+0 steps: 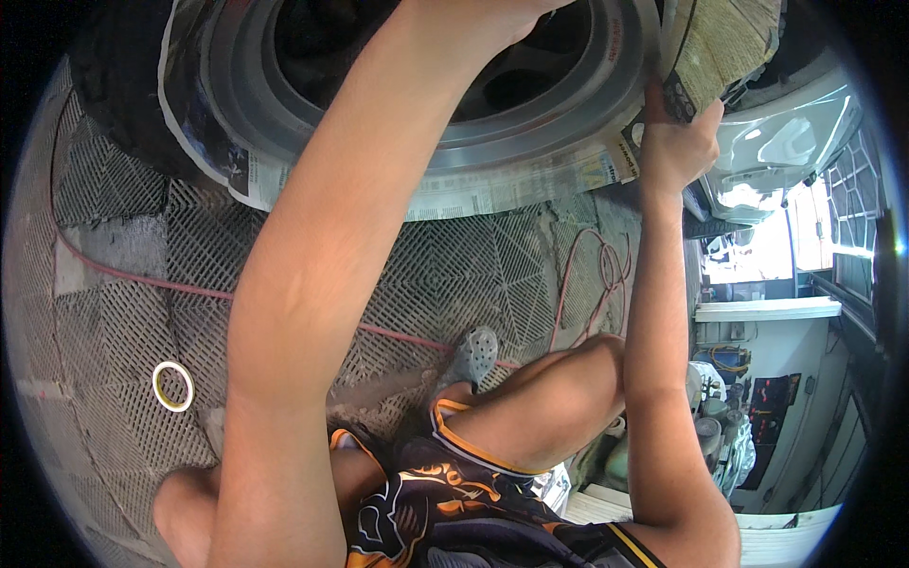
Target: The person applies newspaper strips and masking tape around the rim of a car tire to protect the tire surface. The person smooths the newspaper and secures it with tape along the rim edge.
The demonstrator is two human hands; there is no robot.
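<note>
A grey wheel rim point(530, 142) fills the top of the view, with strips of newspaper point(502, 189) tucked around its edge against the dark tyre point(123, 95). My left arm reaches across the rim; my left hand point(497, 14) is at the top edge, its fingers mostly cut off, so its hold is hidden. At the rim's right side my right hand point(680, 147) is closed at the lower end of a yellowish-brown, grained sheet point(724, 57). One finger points up along the rim's paper-covered edge.
A roll of masking tape point(173, 386) lies on the grey grid floor mats point(464, 256) at left. A red hose point(151, 279) crosses the floor and coils at right. Beyond my right arm are a glossy car body panel point(776, 156) and cluttered containers point(715, 435).
</note>
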